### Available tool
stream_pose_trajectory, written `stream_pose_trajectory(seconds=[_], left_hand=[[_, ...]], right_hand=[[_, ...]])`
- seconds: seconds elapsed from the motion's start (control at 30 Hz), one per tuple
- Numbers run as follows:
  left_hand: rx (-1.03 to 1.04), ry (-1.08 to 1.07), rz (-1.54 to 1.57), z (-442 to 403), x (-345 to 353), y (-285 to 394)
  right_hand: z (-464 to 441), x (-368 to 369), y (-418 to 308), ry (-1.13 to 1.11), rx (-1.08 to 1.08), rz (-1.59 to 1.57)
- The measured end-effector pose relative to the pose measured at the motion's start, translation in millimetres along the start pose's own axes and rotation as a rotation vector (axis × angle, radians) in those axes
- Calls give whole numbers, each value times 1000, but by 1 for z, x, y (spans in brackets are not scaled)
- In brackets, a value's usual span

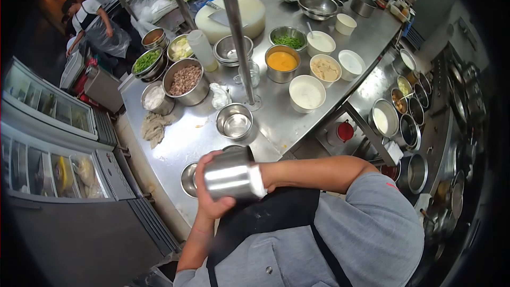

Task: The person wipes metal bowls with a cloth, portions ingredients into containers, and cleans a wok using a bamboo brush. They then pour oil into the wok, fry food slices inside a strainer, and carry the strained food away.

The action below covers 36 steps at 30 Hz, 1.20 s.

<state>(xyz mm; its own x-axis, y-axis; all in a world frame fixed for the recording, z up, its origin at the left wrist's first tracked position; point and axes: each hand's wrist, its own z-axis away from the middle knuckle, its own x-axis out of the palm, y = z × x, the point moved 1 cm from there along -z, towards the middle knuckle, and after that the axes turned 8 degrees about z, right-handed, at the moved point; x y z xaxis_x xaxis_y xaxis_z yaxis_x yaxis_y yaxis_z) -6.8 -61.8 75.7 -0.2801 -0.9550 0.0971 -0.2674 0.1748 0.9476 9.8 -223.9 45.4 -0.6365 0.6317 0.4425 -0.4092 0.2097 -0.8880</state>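
A shiny steel pot (228, 175) is tipped on its side in front of my apron. My left hand (210, 194) grips it from the left, fingers over the top and thumb below. At the pot's right end is my right hand (270, 174), its fingers hidden by the pot and a white cloth or paper (257, 182). Beyond the pot, an empty steel bowl (234, 122) stands on the steel table (186, 141). Another steel bowl (189, 180) is partly hidden behind my left hand.
Pots of minced meat (185, 78) and orange liquid (282, 61), white tubs (307, 94) and a table post (239, 48) stand beyond. A crumpled cloth (154, 129) lies left. Stove pans (384, 118) are right; a co-worker (101, 26) stands far left.
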Motion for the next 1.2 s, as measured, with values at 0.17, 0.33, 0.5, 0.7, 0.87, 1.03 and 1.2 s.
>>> stream_pose_trajectory(seconds=[0.17,0.33,0.5,0.7,0.87,1.03,1.2], left_hand=[[-112,411,580,32,-78,-3],[-52,674,830,50,-126,-7],[48,619,832,48,-126,-2],[34,570,870,87,-136,-10],[-119,280,881,46,-91,-10],[-344,155,960,-17,10,-34],[-502,-28,666,-52,86,-47]], right_hand=[[17,-22,-127,395,-232,486],[-50,-62,-157,758,-526,1372],[-157,-139,-118,692,-537,1761],[-153,-137,-63,702,-427,1606],[-43,-41,-82,242,99,1106],[51,-29,-76,543,-144,959],[127,-99,-82,780,-6,1081]])
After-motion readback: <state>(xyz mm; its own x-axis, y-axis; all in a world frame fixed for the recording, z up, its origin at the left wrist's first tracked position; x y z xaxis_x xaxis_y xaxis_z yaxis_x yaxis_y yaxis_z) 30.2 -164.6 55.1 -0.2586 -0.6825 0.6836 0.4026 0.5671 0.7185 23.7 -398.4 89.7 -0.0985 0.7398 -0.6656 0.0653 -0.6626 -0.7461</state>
